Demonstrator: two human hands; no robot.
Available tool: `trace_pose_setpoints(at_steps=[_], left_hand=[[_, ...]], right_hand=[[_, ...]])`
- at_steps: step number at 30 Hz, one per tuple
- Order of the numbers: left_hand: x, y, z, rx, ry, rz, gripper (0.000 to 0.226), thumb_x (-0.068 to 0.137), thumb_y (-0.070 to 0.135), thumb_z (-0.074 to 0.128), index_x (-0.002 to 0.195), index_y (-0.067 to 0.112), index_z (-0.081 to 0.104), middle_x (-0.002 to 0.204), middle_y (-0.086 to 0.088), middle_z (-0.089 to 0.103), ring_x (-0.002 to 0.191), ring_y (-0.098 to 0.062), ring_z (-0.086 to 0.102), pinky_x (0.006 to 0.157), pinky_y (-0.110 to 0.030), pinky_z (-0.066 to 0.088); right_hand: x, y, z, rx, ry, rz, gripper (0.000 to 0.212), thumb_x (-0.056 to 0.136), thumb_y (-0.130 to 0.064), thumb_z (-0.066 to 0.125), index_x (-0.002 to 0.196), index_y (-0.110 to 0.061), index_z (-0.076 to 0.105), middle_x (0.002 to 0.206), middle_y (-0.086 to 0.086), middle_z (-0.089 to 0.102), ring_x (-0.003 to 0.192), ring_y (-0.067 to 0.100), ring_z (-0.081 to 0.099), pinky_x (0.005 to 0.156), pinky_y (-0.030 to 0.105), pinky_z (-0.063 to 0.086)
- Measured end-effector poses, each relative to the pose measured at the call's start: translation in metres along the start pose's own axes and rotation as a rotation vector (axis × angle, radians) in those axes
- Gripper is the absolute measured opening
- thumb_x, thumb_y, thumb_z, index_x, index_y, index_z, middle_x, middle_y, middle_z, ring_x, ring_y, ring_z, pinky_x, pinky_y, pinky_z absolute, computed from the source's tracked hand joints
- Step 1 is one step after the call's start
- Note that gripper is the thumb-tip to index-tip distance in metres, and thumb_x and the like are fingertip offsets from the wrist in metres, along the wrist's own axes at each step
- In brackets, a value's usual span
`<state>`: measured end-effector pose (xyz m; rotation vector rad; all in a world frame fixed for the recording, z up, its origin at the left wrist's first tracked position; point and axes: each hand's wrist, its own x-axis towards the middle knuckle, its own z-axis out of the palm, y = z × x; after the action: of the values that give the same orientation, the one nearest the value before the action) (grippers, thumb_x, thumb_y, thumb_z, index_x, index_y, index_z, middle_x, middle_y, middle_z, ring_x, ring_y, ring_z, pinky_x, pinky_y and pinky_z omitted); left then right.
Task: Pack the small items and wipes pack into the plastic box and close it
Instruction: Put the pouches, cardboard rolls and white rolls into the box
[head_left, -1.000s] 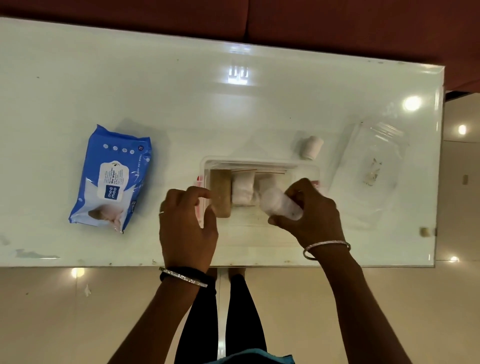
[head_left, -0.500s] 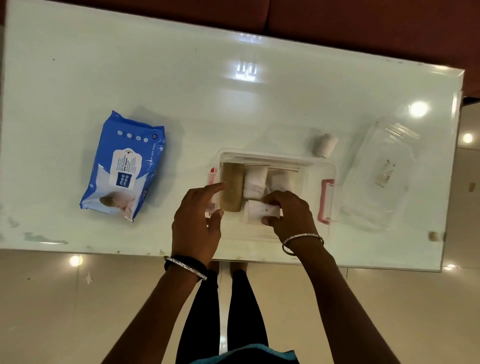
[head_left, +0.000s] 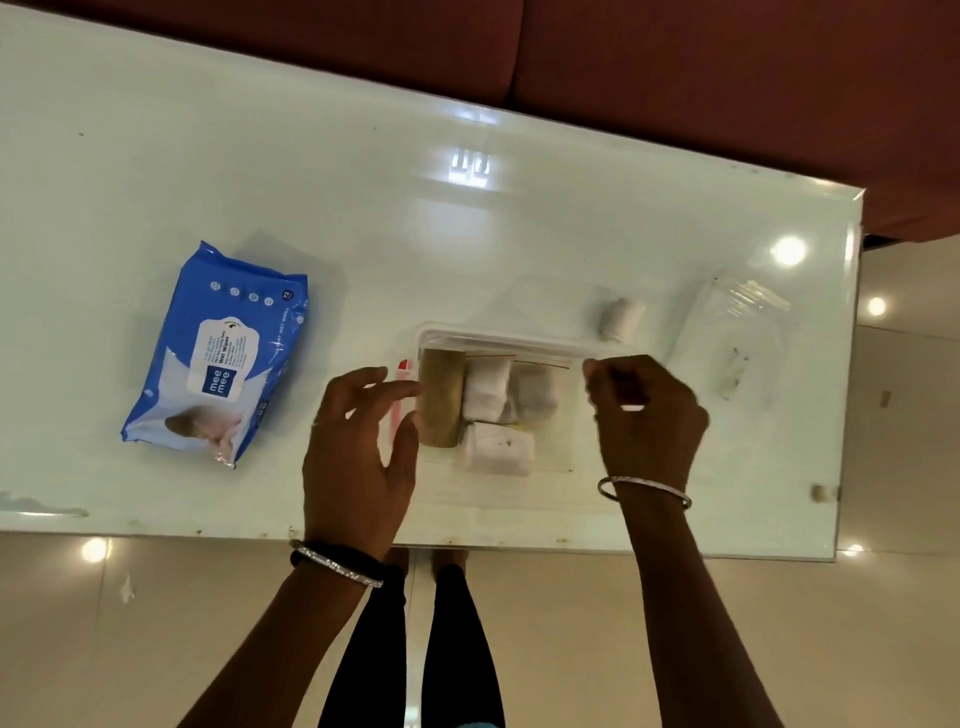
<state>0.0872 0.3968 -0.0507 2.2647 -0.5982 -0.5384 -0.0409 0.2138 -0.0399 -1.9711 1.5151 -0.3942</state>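
Observation:
The clear plastic box (head_left: 519, 340) with pink handles stands open near the table's front edge. Inside lie a brown roll (head_left: 440, 397) at the left and three white rolls (head_left: 498, 448) beside it. My left hand (head_left: 358, 447) hovers at the box's left end, fingers apart, holding nothing. My right hand (head_left: 644, 415) is over the box's right end, fingers curled and empty, hiding that handle. One more white roll (head_left: 621, 318) lies on the table behind the box's right corner. The blue wipes pack (head_left: 218, 353) lies far left. The clear lid (head_left: 737, 338) lies at the right.
The white glossy table (head_left: 467, 234) ends at its right edge just past the lid. A dark red sofa (head_left: 675, 78) runs along the far side. My legs stand against the table's front edge below the box.
My right hand set a white roll down in the front of the box, let go and moved to the box's right end. My left hand stayed at the left end.

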Motion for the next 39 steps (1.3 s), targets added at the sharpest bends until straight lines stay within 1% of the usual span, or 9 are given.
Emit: trace_pose_setpoints(at_steps=[5, 8, 11, 19, 23, 26, 32, 36, 39], left_hand=[[0.026, 0.008, 0.004, -0.002, 0.039, 0.036, 0.028, 0.087, 0.016, 0.063, 0.115, 0.016, 0.063, 0.118, -0.004, 0.059, 0.105, -0.017, 0.059, 0.079, -0.038, 0.057], [0.037, 0.008, 0.008, -0.004, 0.022, 0.001, 0.03, 0.088, 0.014, 0.062, 0.117, 0.016, 0.062, 0.119, -0.005, 0.06, 0.097, -0.015, 0.062, 0.075, -0.028, 0.055], [0.042, 0.007, 0.012, -0.018, 0.015, -0.026, 0.031, 0.087, 0.011, 0.062, 0.117, 0.018, 0.061, 0.117, -0.002, 0.063, 0.091, -0.012, 0.063, 0.072, -0.027, 0.055], [0.042, 0.009, 0.013, 0.009, 0.012, -0.03, 0.032, 0.087, 0.01, 0.063, 0.118, 0.018, 0.06, 0.114, -0.002, 0.064, 0.091, -0.01, 0.061, 0.073, -0.032, 0.056], [0.039, 0.02, 0.011, 0.086, 0.086, 0.029, 0.026, 0.087, 0.013, 0.064, 0.113, 0.015, 0.063, 0.112, -0.006, 0.066, 0.1, -0.02, 0.061, 0.086, -0.036, 0.05], [0.034, 0.038, 0.005, 0.021, 0.135, 0.1, 0.023, 0.088, 0.017, 0.061, 0.111, 0.017, 0.064, 0.104, 0.001, 0.066, 0.092, -0.009, 0.059, 0.08, -0.03, 0.05], [0.018, 0.082, 0.004, -0.426, -0.15, -0.024, 0.026, 0.082, 0.037, 0.069, 0.105, 0.025, 0.068, 0.081, 0.014, 0.07, 0.077, -0.002, 0.067, 0.06, -0.009, 0.051], [0.011, 0.088, 0.015, -0.458, -0.343, -0.154, 0.045, 0.066, 0.055, 0.069, 0.103, 0.03, 0.069, 0.084, 0.013, 0.072, 0.078, 0.0, 0.067, 0.061, -0.017, 0.056], [0.009, 0.085, 0.02, -0.499, -0.365, -0.184, 0.028, 0.069, 0.05, 0.068, 0.091, 0.034, 0.071, 0.077, 0.013, 0.072, 0.075, -0.003, 0.068, 0.06, -0.023, 0.059]], right_hand=[[0.053, 0.019, -0.002, -0.029, 0.206, 0.134, 0.016, 0.086, -0.026, 0.067, 0.083, -0.011, 0.072, 0.073, -0.003, 0.07, 0.061, -0.001, 0.06, 0.066, 0.0, 0.036], [0.092, 0.041, 0.013, 0.0, 0.019, 0.42, 0.028, 0.082, -0.034, 0.072, 0.098, -0.011, 0.072, 0.095, 0.009, 0.075, 0.087, 0.023, 0.072, 0.089, 0.027, 0.052], [0.12, 0.051, 0.026, 0.04, -0.174, 0.644, 0.059, 0.064, -0.051, 0.083, 0.107, -0.012, 0.068, 0.107, 0.014, 0.072, 0.095, 0.031, 0.071, 0.091, 0.044, 0.056], [0.14, 0.052, 0.037, 0.202, -0.19, 0.633, 0.046, 0.058, -0.024, 0.092, 0.095, -0.006, 0.069, 0.091, 0.014, 0.071, 0.075, 0.031, 0.069, 0.084, 0.047, 0.059], [0.109, 0.023, 0.011, 0.568, -0.188, 0.457, 0.041, 0.067, -0.01, 0.085, 0.106, -0.005, 0.07, 0.102, 0.016, 0.073, 0.097, 0.031, 0.072, 0.083, 0.041, 0.06], [0.066, -0.003, -0.01, 0.703, -0.248, 0.347, 0.038, 0.069, -0.01, 0.082, 0.105, -0.008, 0.071, 0.101, 0.012, 0.076, 0.097, 0.027, 0.073, 0.084, 0.036, 0.059], [-0.005, -0.024, -0.038, 0.803, -0.387, 0.33, 0.041, 0.067, -0.015, 0.086, 0.104, -0.011, 0.071, 0.095, 0.009, 0.077, 0.084, 0.018, 0.074, 0.061, 0.017, 0.054], [-0.027, -0.024, -0.039, 0.83, -0.465, 0.329, 0.043, 0.065, -0.018, 0.083, 0.105, -0.01, 0.072, 0.099, 0.012, 0.077, 0.09, 0.026, 0.073, 0.074, 0.028, 0.058], [-0.033, -0.018, -0.038, 0.825, -0.479, 0.355, 0.042, 0.066, -0.012, 0.082, 0.106, -0.007, 0.071, 0.1, 0.015, 0.076, 0.092, 0.034, 0.073, 0.076, 0.032, 0.058]])
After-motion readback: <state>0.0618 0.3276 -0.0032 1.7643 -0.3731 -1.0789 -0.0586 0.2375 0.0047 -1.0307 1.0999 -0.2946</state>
